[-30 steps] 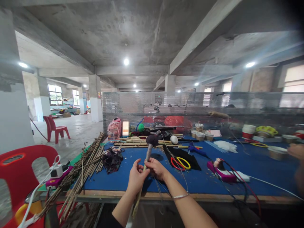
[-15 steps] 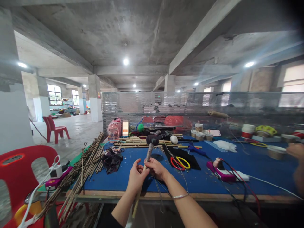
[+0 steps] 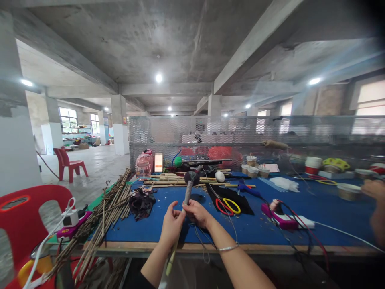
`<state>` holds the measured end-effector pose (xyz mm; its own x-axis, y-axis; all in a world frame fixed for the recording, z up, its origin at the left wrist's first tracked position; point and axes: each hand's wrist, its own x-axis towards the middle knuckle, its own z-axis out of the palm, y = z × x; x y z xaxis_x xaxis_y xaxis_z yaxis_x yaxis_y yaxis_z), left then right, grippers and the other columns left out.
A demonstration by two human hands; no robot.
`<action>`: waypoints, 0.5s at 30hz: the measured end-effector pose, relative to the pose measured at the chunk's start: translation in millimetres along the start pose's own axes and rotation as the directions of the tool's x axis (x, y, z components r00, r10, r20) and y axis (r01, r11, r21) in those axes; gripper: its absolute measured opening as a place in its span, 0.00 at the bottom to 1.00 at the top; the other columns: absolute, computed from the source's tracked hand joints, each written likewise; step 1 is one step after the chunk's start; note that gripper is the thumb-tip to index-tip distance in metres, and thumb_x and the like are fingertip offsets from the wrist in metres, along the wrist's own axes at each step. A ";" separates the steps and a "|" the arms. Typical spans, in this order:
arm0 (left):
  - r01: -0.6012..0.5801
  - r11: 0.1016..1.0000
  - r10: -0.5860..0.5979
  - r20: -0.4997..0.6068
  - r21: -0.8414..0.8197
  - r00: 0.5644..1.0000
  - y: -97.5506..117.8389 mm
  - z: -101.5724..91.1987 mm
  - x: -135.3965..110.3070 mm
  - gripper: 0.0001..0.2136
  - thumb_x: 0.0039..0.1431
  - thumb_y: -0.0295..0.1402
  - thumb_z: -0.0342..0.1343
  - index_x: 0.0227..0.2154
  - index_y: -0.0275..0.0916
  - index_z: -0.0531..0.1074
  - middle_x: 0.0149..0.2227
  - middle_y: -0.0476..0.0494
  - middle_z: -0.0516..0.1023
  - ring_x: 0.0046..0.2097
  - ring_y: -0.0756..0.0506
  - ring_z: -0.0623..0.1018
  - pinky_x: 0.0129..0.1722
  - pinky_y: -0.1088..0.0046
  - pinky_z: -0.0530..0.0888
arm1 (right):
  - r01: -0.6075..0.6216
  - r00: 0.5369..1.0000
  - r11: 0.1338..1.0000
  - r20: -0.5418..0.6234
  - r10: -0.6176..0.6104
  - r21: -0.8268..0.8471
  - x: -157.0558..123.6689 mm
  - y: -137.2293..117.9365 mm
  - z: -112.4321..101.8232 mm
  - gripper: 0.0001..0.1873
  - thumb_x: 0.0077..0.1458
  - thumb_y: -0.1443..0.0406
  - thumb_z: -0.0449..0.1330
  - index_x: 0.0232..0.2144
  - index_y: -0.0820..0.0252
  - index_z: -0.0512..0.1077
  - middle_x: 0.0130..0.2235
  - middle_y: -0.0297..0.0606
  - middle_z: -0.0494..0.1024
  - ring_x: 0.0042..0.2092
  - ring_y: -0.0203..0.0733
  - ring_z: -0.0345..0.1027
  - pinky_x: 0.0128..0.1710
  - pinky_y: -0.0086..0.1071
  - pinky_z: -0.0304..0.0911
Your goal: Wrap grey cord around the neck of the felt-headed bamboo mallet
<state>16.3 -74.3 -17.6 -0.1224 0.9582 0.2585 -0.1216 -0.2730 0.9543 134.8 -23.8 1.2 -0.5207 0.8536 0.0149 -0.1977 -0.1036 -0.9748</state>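
Observation:
A wooden stick with a dark round head leans upright between my hands over the table's front edge. Grey wrapping covers the part just below the head. My left hand is closed round the bare stick under the wrapping, thumb and fingers against it. My right hand pinches the lower end of the wrapping from the right. Thin wire hangs in loops below the right hand, and a long strand runs past the bracelet on that wrist.
Dry stalks and dark crumpled cloth lie left. Red-and-yellow-handled scissors rest on black cloth, near a blue glue gun. A purple power strip trails cables. Another person's hand is far right. A mesh screen stands behind.
The stick and its head have shifted slightly left. My left thumb has moved a little up and left along the stick, and the hanging wire loop has swung slightly right.

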 end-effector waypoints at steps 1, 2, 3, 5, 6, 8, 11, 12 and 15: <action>-0.025 1.000 0.025 -0.016 0.011 1.000 -0.9 0.3 0.7 0.28 0.43 0.37 0.60 0.47 0.33 0.60 0.23 0.53 0.69 0.22 0.53 0.69 0.24 0.79 0.65 | 0.002 1.000 1.000 -0.012 -0.002 0.000 -0.3 -0.3 0.6 0.21 0.37 0.57 0.65 0.28 0.60 0.59 0.15 0.22 0.58 0.14 0.23 0.42 0.14 0.25 0.31; -0.043 0.999 0.043 -0.031 0.023 0.999 -1.7 0.4 1.2 0.29 0.41 0.35 0.62 0.47 0.34 0.60 0.24 0.52 0.69 0.23 0.54 0.69 0.24 0.79 0.65 | 0.004 1.000 1.000 -0.022 -0.004 0.001 -0.7 -0.7 1.1 0.22 0.36 0.57 0.65 0.27 0.60 0.59 0.16 0.22 0.59 0.14 0.23 0.43 0.14 0.25 0.32; -0.050 0.998 0.051 -0.043 0.032 0.998 -2.4 0.4 1.6 0.30 0.39 0.34 0.63 0.47 0.34 0.60 0.24 0.52 0.69 0.23 0.54 0.69 0.24 0.79 0.65 | 0.003 1.000 1.000 -0.025 -0.003 0.001 -1.1 -1.1 1.3 0.22 0.36 0.57 0.66 0.27 0.60 0.59 0.15 0.22 0.59 0.14 0.23 0.43 0.14 0.25 0.32; -0.055 0.998 0.057 -0.060 0.036 0.997 -3.0 -0.3 1.7 0.31 0.39 0.34 0.63 0.48 0.34 0.60 0.23 0.53 0.69 0.23 0.53 0.69 0.25 0.79 0.65 | 0.000 1.000 1.000 -0.017 0.000 0.006 -1.5 -1.7 0.9 0.21 0.36 0.57 0.66 0.28 0.60 0.60 0.15 0.21 0.57 0.13 0.23 0.40 0.14 0.25 0.31; -0.059 0.998 0.061 -0.062 0.031 0.996 -2.7 -0.7 1.4 0.31 0.40 0.35 0.62 0.49 0.33 0.59 0.22 0.53 0.69 0.24 0.53 0.70 0.26 0.79 0.65 | 0.000 1.000 1.000 -0.008 0.001 0.012 -1.5 -1.8 0.2 0.21 0.36 0.57 0.65 0.29 0.60 0.60 0.14 0.20 0.56 0.13 0.23 0.39 0.14 0.25 0.29; -0.059 0.998 0.060 -0.049 0.020 0.997 -1.0 -1.5 0.1 0.32 0.43 0.37 0.60 0.50 0.32 0.57 0.21 0.53 0.70 0.24 0.52 0.70 0.26 0.78 0.65 | 0.007 1.000 1.000 0.014 -0.007 0.026 -1.1 -1.3 -1.7 0.21 0.37 0.57 0.65 0.30 0.60 0.61 0.14 0.20 0.55 0.14 0.23 0.38 0.14 0.25 0.28; -0.015 1.000 0.015 -0.001 0.002 1.000 3.2 -1.5 -2.6 0.31 0.46 0.41 0.57 0.51 0.32 0.55 0.19 0.54 0.69 0.23 0.51 0.71 0.23 0.78 0.64 | 0.011 0.999 0.999 0.034 -0.012 0.030 0.3 0.4 -3.8 0.21 0.38 0.56 0.65 0.30 0.60 0.61 0.14 0.20 0.54 0.14 0.24 0.38 0.14 0.25 0.28; 0.012 1.000 -0.012 0.018 -0.002 1.000 4.4 -1.2 -3.3 0.31 0.47 0.42 0.56 0.51 0.32 0.55 0.19 0.54 0.68 0.22 0.51 0.71 0.21 0.78 0.64 | 0.011 0.999 1.000 0.035 -0.012 0.024 0.9 1.0 -4.1 0.20 0.38 0.56 0.65 0.29 0.60 0.61 0.14 0.20 0.55 0.14 0.24 0.38 0.14 0.24 0.28; 0.049 0.999 -0.049 0.044 0.013 0.998 5.4 0.2 -3.9 0.27 0.48 0.42 0.55 0.49 0.33 0.57 0.21 0.52 0.69 0.22 0.51 0.70 0.21 0.78 0.64 | 0.011 1.000 1.000 0.022 -0.011 0.012 2.3 2.7 -4.1 0.20 0.38 0.56 0.65 0.27 0.60 0.59 0.14 0.21 0.56 0.14 0.23 0.40 0.14 0.24 0.30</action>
<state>16.3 -79.5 -13.5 -0.0733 0.9733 0.2176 -0.1147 -0.2250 0.9676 136.5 -20.0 -2.3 -0.5368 0.8431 0.0304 -0.2129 -0.1005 -0.9719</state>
